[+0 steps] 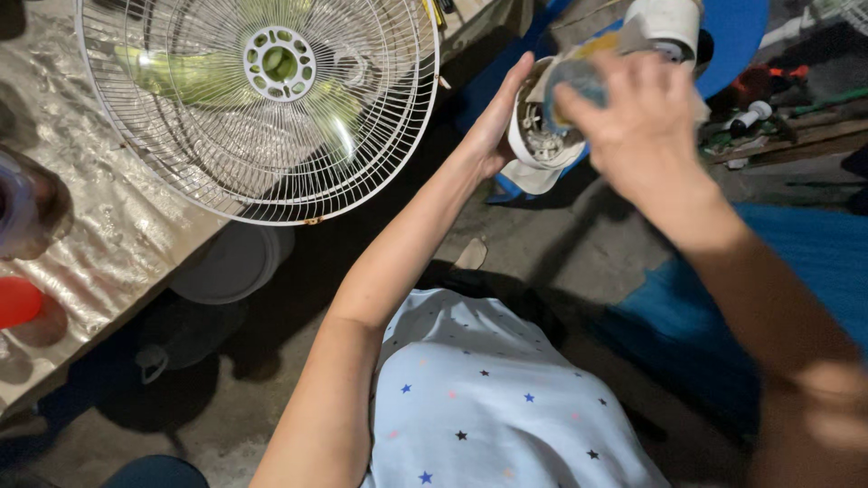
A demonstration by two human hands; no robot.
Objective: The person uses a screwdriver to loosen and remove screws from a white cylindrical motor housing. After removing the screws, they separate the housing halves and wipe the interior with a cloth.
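Looking down from the head camera, the left hand (495,116) lies flat and spread against the side of a white fan motor housing (542,136), which sits at about one o'clock in the view, held out above the floor (542,244). Its fingers are straight, pressing on the housing's rim rather than curled around it. The right hand (633,113), blurred, is clenched on a piece of blue cloth (574,79) and presses it into the housing's open face, where metal motor parts show.

At eleven o'clock a white wire fan guard (258,99) with pale green blades (181,77) behind it leans over the edge of a worktop (108,235) covered in shiny, crinkled sheeting. A red round thing (16,300) lies at nine o'clock on that worktop, and a dark jar-like thing (32,203) stands just above it, partly cut off by the frame.

At six o'clock the person's pale blue shirt (488,398) with small stars fills the lower middle. At two o'clock a small white bottle (749,116) lies among clutter on a plank, well apart from both hands. Blue fabric (805,253) spreads at three o'clock.
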